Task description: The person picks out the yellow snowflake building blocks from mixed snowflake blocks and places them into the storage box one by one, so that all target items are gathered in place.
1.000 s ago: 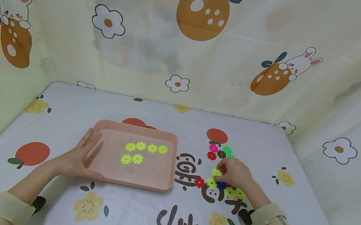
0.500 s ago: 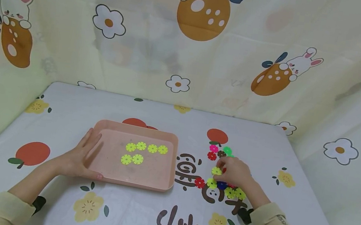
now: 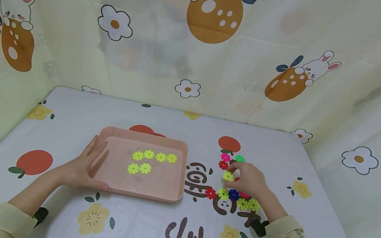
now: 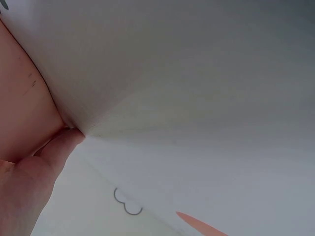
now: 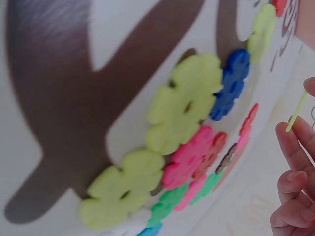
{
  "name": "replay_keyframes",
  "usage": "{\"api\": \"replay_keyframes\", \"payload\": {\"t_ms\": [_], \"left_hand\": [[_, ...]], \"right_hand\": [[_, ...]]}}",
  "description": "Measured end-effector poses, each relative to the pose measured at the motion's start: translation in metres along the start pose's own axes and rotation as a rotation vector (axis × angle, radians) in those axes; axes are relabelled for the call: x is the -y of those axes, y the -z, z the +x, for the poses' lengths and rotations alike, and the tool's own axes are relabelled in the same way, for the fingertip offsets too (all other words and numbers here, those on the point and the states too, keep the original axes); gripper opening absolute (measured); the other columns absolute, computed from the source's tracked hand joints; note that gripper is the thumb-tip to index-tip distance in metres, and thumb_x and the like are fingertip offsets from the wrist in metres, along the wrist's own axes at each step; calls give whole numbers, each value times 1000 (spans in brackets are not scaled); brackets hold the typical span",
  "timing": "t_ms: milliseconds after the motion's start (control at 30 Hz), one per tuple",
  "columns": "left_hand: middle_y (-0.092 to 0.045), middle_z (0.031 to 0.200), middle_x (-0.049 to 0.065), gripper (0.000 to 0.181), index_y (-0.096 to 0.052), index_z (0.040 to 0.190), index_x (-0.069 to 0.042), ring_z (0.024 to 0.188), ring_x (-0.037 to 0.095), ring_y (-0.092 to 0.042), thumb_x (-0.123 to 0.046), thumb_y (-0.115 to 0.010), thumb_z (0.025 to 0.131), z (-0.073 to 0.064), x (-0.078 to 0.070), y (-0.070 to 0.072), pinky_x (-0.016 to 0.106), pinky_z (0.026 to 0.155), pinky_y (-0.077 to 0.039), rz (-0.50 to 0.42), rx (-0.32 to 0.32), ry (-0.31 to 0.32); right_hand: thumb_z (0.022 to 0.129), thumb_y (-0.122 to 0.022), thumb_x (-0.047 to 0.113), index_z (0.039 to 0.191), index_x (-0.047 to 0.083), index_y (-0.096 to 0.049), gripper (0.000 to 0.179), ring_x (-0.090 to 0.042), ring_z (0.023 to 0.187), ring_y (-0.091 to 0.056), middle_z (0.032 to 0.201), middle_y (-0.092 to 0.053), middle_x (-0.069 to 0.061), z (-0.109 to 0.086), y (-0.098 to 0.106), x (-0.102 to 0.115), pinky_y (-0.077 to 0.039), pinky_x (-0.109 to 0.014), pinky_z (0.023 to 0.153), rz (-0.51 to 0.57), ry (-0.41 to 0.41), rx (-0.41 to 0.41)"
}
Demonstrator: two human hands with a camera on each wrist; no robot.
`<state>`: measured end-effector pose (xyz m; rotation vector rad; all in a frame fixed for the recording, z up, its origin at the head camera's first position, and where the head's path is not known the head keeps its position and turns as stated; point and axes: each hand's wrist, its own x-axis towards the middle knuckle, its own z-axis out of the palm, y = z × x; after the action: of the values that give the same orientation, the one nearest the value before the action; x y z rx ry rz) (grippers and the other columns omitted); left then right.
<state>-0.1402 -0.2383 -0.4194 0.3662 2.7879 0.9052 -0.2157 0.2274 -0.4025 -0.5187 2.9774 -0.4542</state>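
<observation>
A shallow pink tray (image 3: 155, 187) lies left of the middle of the table, with several yellow-green snowflake discs (image 3: 145, 168) flat in two rows inside. My left hand (image 3: 78, 168) rests against its left end, fingers extended along the side and thumb at the near rim. Right of the tray, my right hand (image 3: 249, 180) pinches one yellow-green snowflake disc (image 3: 228, 176) between thumb and finger. The right wrist view shows that disc (image 5: 297, 112) edge-on, raised over the table. Loose discs lie around and partly behind this hand.
Near the right hand lie a blue disc (image 3: 234, 194), a red disc (image 3: 211, 193), a pink disc (image 3: 225, 157), a green disc (image 3: 239, 158) and several yellow-green ones. A printed cloth (image 3: 139, 225) covers the table; a patterned curtain (image 3: 138, 75) stands behind and at both sides.
The right hand has shifted slightly up and back with the pinched yellow-green disc, uncovering more of the blue disc. The left hand and tray stay put.
</observation>
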Motion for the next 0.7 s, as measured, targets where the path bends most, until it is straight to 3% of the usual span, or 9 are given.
{"api": "replay_keyframes", "payload": {"t_ms": [133,433,700], "left_hand": [[17,148,22,124,-4,146,-4,132,49,0,-52,-79,60,0,1,0,67,93,-25,-5,1,0],[16,148,22,124,-4,146,-5,132,49,1,-52,-79,59,1,0,-2,68,91,-26,-7,-5,9],[16,148,23,123,-5,146,-5,132,48,1,-53,-78,60,0,0,0,68,92,-26,-1,-4,8]], "right_hand": [[69,-79,26,91,11,-67,29,-12,62,-50,88,-64,-1,0,3,5,-44,-25,52,3,27,-21],[69,-78,29,95,10,-68,33,-22,83,-59,89,-65,0,-1,7,23,-49,-31,64,-23,118,-68],[71,-76,29,97,12,-69,32,-24,89,-60,94,-67,-2,1,10,40,-51,-34,67,5,145,-57]]}}
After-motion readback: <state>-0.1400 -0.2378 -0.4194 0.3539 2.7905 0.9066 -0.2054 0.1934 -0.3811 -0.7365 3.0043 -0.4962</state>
